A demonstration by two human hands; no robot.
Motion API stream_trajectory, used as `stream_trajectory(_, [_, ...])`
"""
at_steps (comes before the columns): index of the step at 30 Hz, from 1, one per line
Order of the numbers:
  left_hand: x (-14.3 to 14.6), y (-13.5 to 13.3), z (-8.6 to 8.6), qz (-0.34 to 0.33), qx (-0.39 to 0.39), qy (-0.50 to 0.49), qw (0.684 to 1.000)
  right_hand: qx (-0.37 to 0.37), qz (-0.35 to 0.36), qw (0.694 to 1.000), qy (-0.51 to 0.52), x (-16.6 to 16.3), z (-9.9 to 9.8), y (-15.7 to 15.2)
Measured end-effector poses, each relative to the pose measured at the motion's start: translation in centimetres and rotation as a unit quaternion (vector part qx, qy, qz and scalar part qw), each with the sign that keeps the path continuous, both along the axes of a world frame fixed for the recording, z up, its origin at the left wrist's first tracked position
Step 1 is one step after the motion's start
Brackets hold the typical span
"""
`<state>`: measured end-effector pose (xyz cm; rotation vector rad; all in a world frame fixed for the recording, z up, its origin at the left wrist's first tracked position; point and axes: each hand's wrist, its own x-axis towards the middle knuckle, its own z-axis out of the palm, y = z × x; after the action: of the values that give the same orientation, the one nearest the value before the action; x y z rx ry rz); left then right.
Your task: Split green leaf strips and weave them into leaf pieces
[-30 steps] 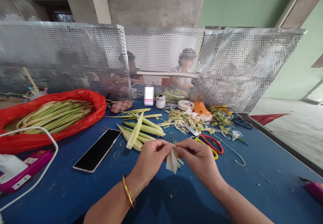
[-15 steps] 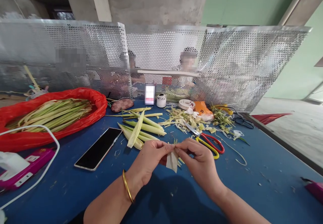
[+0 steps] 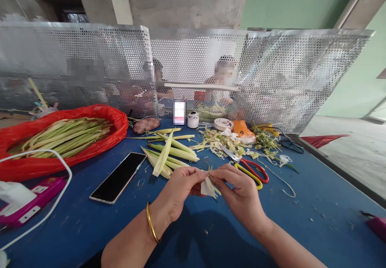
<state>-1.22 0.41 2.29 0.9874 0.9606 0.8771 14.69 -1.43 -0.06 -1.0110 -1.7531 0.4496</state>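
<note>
Over the front middle of the table, my left hand [image 3: 184,185] and my right hand [image 3: 237,189] meet fingertip to fingertip. Both pinch a small pale, papery piece [image 3: 208,188] with thin green strands at its top. Its lower part hangs loose between the hands, and my fingers hide where it is gripped. Just beyond my left hand lie several pale green corn husks [image 3: 176,152], one crossing over the others. Scissors [image 3: 251,172] with red and yellow handles lie beyond my right hand, blades toward the scraps.
A dark-screened phone [image 3: 118,178] lies at left, near a red bag [image 3: 119,119] of long green strips and a purple power strip [image 3: 39,199] with a white cable. Husk scraps [image 3: 211,141], a tape roll [image 3: 223,124] and an orange packet [image 3: 242,130] sit before a perforated metal screen [image 3: 193,54].
The hanging end of the pale piece has swung right and folded up a little as my fingers work it. My right fingers have curled in closer; both hands stay in place.
</note>
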Motion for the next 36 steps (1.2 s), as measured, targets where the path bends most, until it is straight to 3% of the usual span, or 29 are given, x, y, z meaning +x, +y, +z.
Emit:
stream_trajectory(8, [0.0, 0.1, -0.5, -0.003, -0.004, -0.004, 1.0, 0.115, -0.033, 0.987, -0.103, 0.2, -0.4, -0.1])
stream_trajectory(12, [0.1, 0.1, -0.4, -0.005, 0.001, 0.007, 1.0, 0.121, -0.026, 0.986, -0.11, 0.2, -0.3, -0.1])
stream_trajectory(14, [0.1, 0.1, -0.2, -0.002, 0.027, 0.024, 0.999, 0.088, -0.01, 0.993, -0.074, 0.1, -0.2, -0.1])
stream_trajectory(17, [-0.1, 0.1, 0.2, 0.002, 0.096, 0.079, 0.992, -0.04, 0.01, 0.999, 0.02, 0.0, 0.3, 0.1])
stream_trajectory(20, [-0.7, 0.2, 0.7, -0.048, 0.177, 0.156, 0.971, -0.201, 0.02, 0.974, 0.097, 0.2, 1.1, 0.4])
stream_trajectory(23, [-1.4, 0.4, 0.9, -0.13, 0.215, 0.215, 0.944, -0.307, 0.06, 0.941, 0.128, 0.5, 1.8, 0.5])
stream_trajectory(28, [-2.0, 0.8, 0.8, -0.212, 0.169, 0.236, 0.933, -0.383, 0.138, 0.904, 0.13, 0.4, 2.1, 0.1])
stream_trajectory(36, [-1.7, 1.0, 0.0, -0.204, 0.036, 0.162, 0.965, -0.415, 0.189, 0.876, 0.158, 0.7, 1.9, 0.1])
